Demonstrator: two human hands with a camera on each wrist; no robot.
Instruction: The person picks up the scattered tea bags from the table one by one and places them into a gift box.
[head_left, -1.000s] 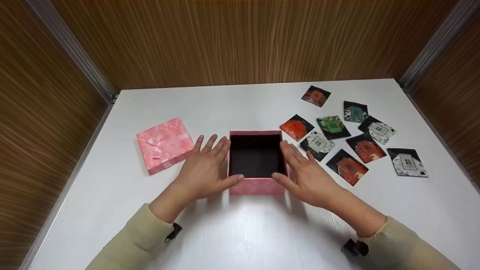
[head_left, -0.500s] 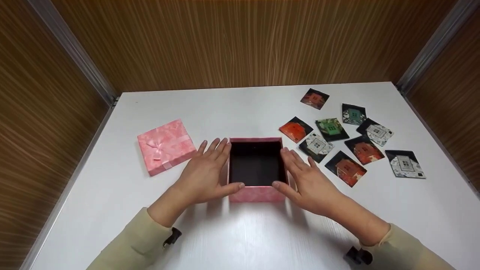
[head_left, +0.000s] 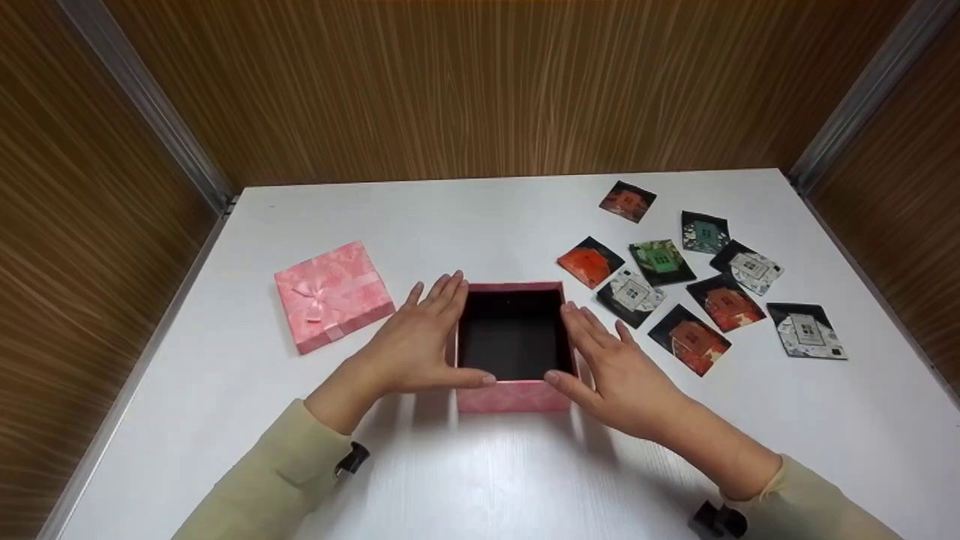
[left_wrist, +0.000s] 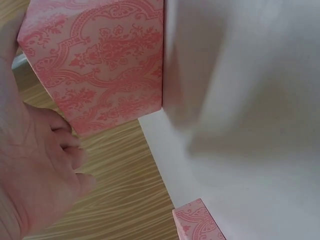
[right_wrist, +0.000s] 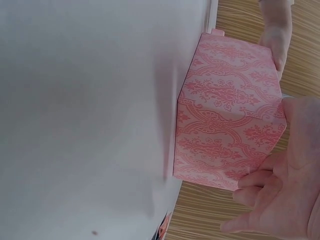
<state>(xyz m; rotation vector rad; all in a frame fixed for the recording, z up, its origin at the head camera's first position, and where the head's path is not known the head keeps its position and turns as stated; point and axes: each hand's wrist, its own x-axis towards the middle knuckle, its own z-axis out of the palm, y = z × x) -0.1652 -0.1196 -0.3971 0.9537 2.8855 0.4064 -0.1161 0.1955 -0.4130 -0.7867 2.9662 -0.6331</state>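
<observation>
A pink patterned gift box (head_left: 514, 397) with a dark interior stands without its lid on the white table, its inside facing up. My left hand (head_left: 416, 341) lies along its left side, fingers straight toward the back left corner and thumb across the front rim. On the opposite side my right hand (head_left: 626, 382) rests with extended fingers along the wall, its thumb at the front right rim. Both wrist views show the box's damask-like side, with the left palm (left_wrist: 30, 160) and right palm (right_wrist: 285, 195) beside it.
The pink lid (head_left: 330, 296) with a ribbon bow lies left of the box. Several flat square packets, including an orange one (head_left: 590, 262) and a green one (head_left: 661, 262), are scattered at the right. A wood-grain panel (head_left: 480, 90) rises behind the table.
The box has slid a little nearer to me between both hands. My left hand has since shifted slightly forward along its side. The lid and packets stay put; the head view has tilted slightly.
</observation>
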